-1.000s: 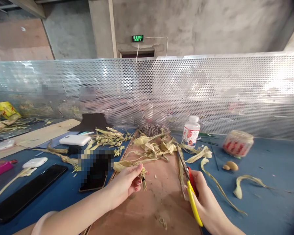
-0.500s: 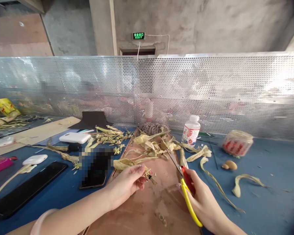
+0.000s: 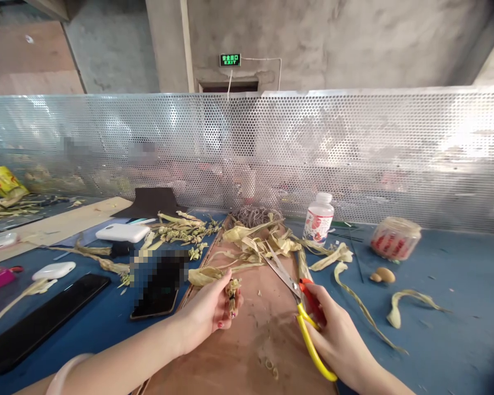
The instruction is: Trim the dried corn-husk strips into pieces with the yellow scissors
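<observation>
Nearest the camera: left hand [image 3: 208, 315] closed around a small twist of dried leaf [image 3: 233, 289], held just over a brown board [image 3: 247, 356].
Right of it: right hand [image 3: 333, 340] gripping scissors [image 3: 299, 293] by their yellow and red handles. The blades slant up and left over the board, and I cannot tell whether they are parted.
Board: worn and brown, lying lengthwise on the tabletop, flecked with small leaf scraps.
Tabletop: blue and matte [image 3: 456, 329], with loose curled leaf strips [image 3: 395, 312] lying on it right of the board.
Left of the board: a black phone [image 3: 158, 299] close to the board's edge; farther back, a white power bank [image 3: 123, 232].
Far end of the board: a heap of dried leaves [image 3: 255, 244], with a coil of cord [image 3: 257, 215] just behind it.
Right of the heap: a white bottle [image 3: 319, 218] standing upright; well to its right, a clear jar [image 3: 395, 237] with a red and white label.
Back edge: a perforated metal screen [image 3: 354, 148] runs the whole width of the tabletop.
Room: a bare concrete wall [image 3: 354, 38] rises behind the screen, with a green exit sign [image 3: 230, 60] above a dark opening.
</observation>
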{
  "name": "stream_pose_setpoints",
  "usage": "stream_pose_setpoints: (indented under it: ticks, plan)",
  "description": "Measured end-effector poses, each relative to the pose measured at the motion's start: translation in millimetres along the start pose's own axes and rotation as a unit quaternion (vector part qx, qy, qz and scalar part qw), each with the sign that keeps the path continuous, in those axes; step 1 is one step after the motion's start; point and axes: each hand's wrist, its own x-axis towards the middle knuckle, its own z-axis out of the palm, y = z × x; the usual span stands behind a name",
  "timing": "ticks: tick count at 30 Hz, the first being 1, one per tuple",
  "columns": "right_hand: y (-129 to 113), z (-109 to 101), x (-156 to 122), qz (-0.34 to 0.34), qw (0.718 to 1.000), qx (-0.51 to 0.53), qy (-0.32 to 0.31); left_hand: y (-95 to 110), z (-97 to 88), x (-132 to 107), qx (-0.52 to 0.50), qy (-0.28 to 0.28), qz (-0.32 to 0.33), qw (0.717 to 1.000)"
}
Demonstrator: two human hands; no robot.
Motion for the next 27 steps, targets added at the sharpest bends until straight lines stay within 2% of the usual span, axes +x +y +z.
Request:
stream_pose_setpoints:
  ticks: [3, 6, 10, 12, 18, 27]
  plan:
    - [-0.3, -0.9, 0.4, -0.003, 1.0, -0.019, -0.004, 0.8, -0.8, 0.5, -0.027, -0.019, 0.005, 0.999]
    - [0.6, -1.5, 0.7, -0.023, 0.999, -0.046, -0.004, -0.9, -0.2, -2.8, -0.032, -0.052, 0.043, 0.997]
    - [-1.8, -1.7, 0.3, -0.071, 0.994, -0.083, 0.005, -4.7, 2.1, -10.5, 0.02, -0.077, 0.126, 0.989]
    - [-3.8, -1.5, -0.2, -0.093, 0.991, -0.092, 0.005, -5.6, 3.0, -13.3, 0.058, -0.078, 0.148, 0.984]
    - [-5.7, -1.7, -0.9, -0.147, 0.982, -0.115, 0.026, -7.1, 1.8, -12.3, 0.117, -0.083, 0.188, 0.972]
    - [-5.1, -2.4, -0.7, -0.175, 0.974, -0.139, 0.028, -13.0, -4.4, -7.9, 0.14, -0.091, 0.206, 0.964]
